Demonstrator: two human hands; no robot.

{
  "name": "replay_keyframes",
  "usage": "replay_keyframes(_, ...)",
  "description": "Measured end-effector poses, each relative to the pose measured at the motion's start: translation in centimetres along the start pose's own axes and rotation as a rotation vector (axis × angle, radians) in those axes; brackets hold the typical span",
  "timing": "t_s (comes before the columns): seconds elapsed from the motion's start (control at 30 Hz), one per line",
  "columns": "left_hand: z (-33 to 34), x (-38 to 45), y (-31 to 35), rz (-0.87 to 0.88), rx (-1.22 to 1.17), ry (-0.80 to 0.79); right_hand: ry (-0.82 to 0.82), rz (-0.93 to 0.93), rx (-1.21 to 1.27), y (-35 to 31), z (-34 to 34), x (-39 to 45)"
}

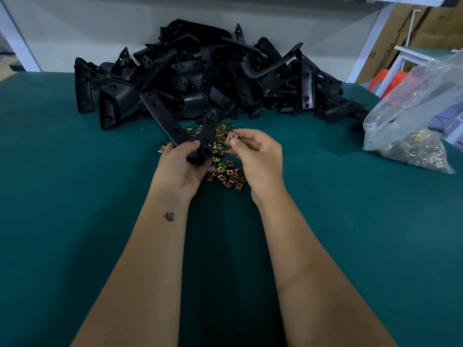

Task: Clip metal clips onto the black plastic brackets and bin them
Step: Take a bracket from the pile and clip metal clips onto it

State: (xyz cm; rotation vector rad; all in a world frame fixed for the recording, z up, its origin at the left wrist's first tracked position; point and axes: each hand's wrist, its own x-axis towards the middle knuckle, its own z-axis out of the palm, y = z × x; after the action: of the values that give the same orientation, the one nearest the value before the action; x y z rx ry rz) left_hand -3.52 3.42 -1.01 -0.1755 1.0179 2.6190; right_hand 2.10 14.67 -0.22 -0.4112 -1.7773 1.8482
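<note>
Head view: left hand (180, 164) has a closed grip on a black bracket (175, 126), fingers curled round its lower bend; the bracket's two arms rise in a V above the table (75, 196), one leaning left, one nearly upright. Right hand (255, 156) pinches a single metal clip (231, 135) between thumb and forefinger, just beside the bracket's upright arm, not touching it as far as can be seen. Loose clips (225, 171) scattered on the green table under and between both hands. Large pile of black brackets (200, 76) at the far edge, behind the hands. Clear plastic bag (411, 136) of more clips at right, well apart from the hands.
</note>
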Motion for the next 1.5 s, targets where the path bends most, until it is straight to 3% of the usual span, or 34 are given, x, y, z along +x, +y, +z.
replay_keyframes(0.17,0.2,0.0,-0.2,-0.024,-0.014,0.001,-0.026,-0.056,-0.004,0.1,0.1,0.0)
replay_keyframes(0.5,0.9,-0.3,-0.8,0.063,0.192,0.026,-0.022,-0.008,0.031,0.4,0.2,0.3)
replay_keyframes(0.97,1.0,-0.9,-0.5,0.039,0.037,-0.075,-0.078,0.032,0.213,-0.1,0.0,0.0)
replay_keyframes(1.5,1.0,-1.4,-0.4,0.01,0.13,-0.163,-0.012,0.026,0.241,0.0,-0.2,0.2)
